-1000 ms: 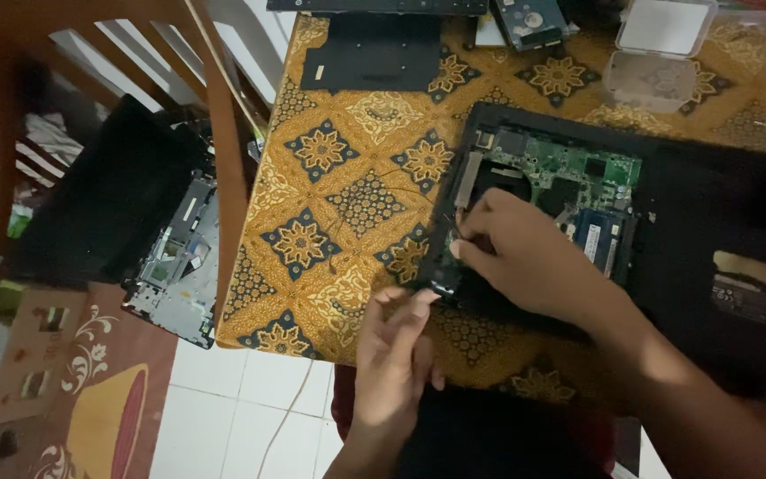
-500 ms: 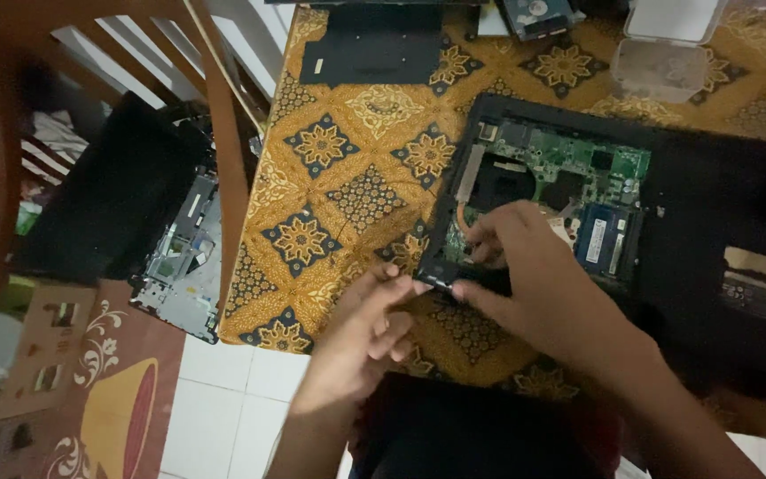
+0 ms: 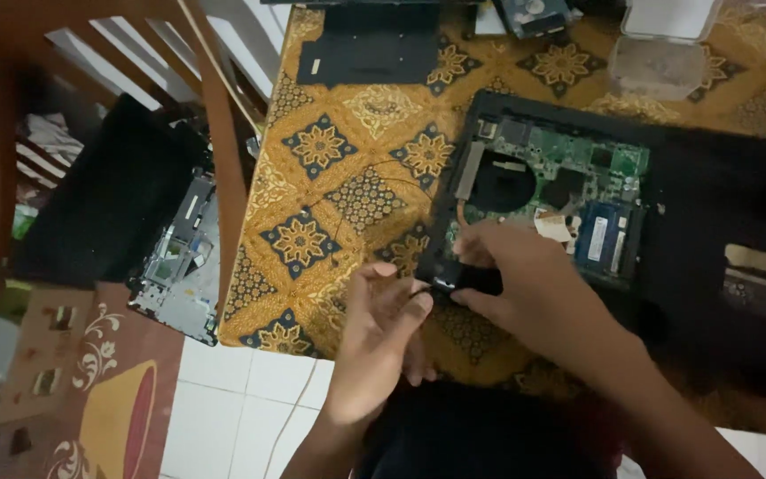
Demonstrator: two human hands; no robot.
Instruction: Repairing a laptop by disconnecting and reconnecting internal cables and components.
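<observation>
My fingers (image 3: pixel 441 286) of both hands are pinching a small black part at the front left corner of the open laptop (image 3: pixel 622 239) on the table (image 3: pixel 347 177); I am pulling gently, evenly.

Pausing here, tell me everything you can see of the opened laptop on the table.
The laptop lies flat, underside up, on the patterned cloth. Its shell is black, plastic by the look. A panel is off at the left, baring a green circuit board, a round black fan and a blue memory module. The right hand rests on its near left corner; the left hand meets that corner from the table edge, fingers on a small dark part there.
</observation>
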